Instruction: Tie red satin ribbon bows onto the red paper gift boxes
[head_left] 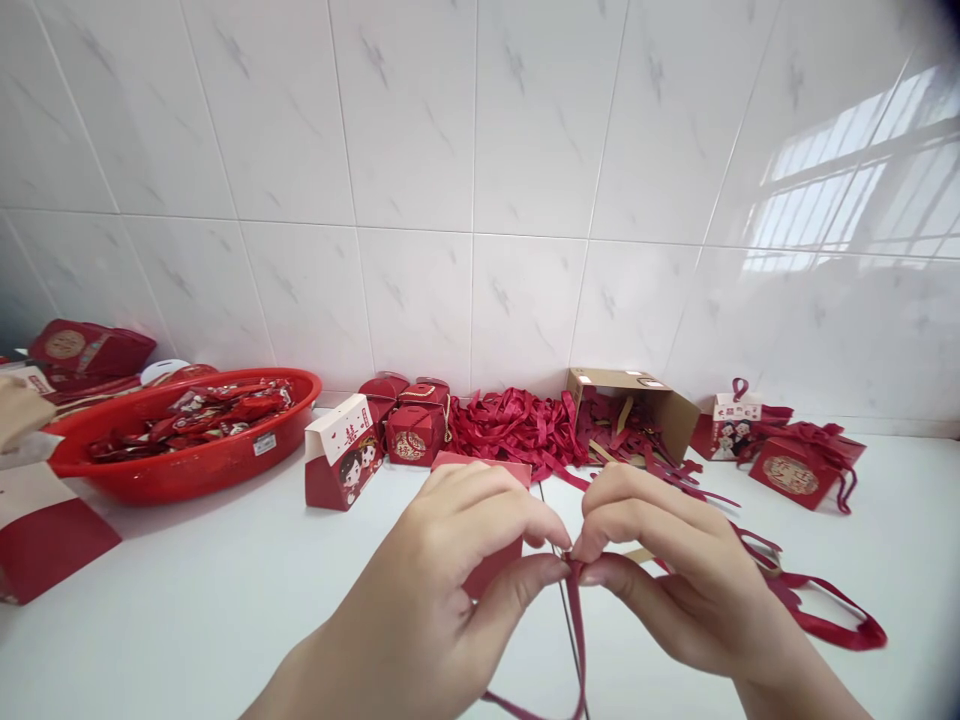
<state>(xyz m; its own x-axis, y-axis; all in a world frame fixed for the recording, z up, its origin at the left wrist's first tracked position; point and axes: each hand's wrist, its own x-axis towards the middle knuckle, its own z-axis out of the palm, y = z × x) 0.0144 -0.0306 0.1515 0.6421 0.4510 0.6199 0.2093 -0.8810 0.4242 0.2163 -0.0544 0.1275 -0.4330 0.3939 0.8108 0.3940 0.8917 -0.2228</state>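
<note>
My left hand (457, 580) and my right hand (675, 570) meet above the table, thumbs and forefingers pinched together. Between them they grip a dark red ribbon (576, 630), which hangs down in a loop toward the lower edge of the view. Whether a knot lies under my fingertips cannot be made out. Behind my left hand is a red card box (495, 568), mostly covered by the fingers. A pile of red ribbons (517, 430) lies beyond my hands against the wall.
At left stands a red plastic basin (187, 475) of wrapped sweets. Small red gift boxes (411, 436) and a white-topped box (341, 455) sit at the back. An open cardboard box (675, 420) lies right of the ribbons. Farther right is a ribbon-tied box (799, 470), with a loose ribbon (847, 632) nearer.
</note>
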